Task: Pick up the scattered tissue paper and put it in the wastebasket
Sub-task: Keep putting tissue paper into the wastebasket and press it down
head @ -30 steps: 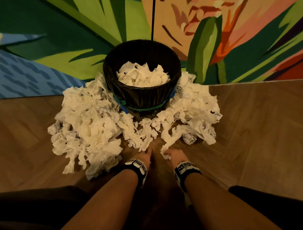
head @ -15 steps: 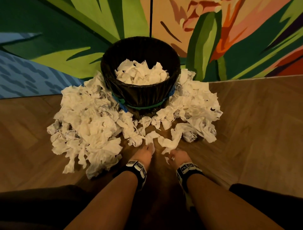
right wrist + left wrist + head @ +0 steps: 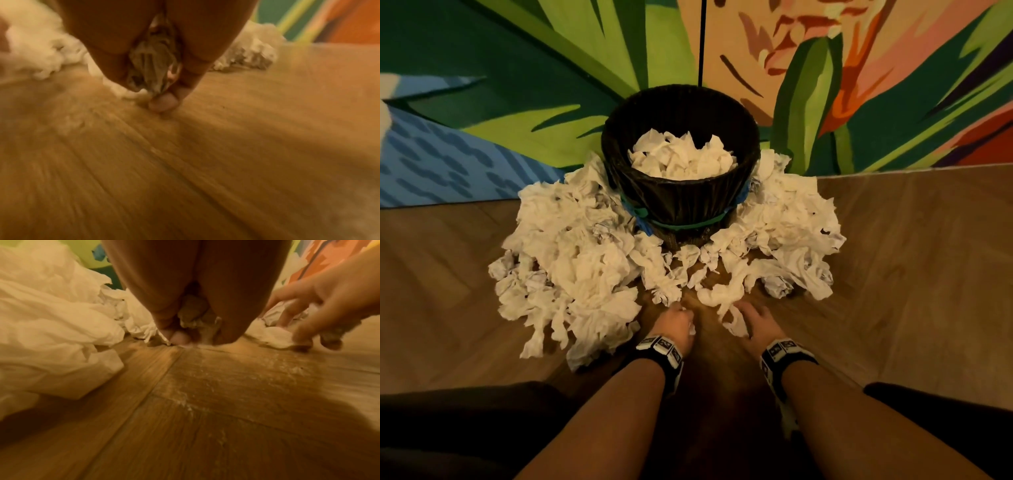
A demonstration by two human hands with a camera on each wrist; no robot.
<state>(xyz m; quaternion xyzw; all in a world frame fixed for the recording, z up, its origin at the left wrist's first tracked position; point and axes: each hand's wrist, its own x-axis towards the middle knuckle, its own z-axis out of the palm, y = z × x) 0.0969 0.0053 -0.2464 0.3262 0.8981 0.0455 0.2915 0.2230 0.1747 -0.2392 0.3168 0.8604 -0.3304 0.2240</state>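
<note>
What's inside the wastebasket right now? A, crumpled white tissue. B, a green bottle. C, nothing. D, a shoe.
A: the head view shows the wastebasket holding a mound of crumpled white tissue, well below its rim.

**Dim, warm light; wrist views smeared**

The scene sits in low amber light. In the head view the mural (image 3: 859,85) and the white tissue paper (image 3: 585,260) read clearly, while the bottom corners sink into near-black and straight lines bow toward the edges. A soft shadow darkens the wooden floor (image 3: 715,394) between the forearms. The left wrist view is soft, its floor (image 3: 205,402) streaked. The right wrist view is heavily motion-blurred throughout.
</note>
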